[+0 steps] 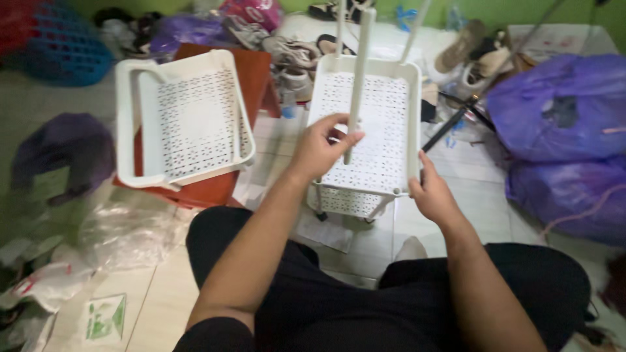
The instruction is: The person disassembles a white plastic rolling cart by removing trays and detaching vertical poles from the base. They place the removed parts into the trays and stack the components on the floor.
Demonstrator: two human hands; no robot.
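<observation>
Cluttered tiled floor (456, 195); left hand (323, 146) on pole (357, 85), right hand (433, 195) on tray (381, 124).

A white plastic shelf tray (375, 140) with a perforated base stands on the tiled floor, centre-right, a lower tier visible beneath. A white pole (358, 78) rises tilted over its near-left part; two more poles stand at its far corners.

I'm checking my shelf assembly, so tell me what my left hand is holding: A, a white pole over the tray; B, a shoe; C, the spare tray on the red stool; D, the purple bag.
A: the left hand has its grip around the white pole above the perforated white tray.
</observation>
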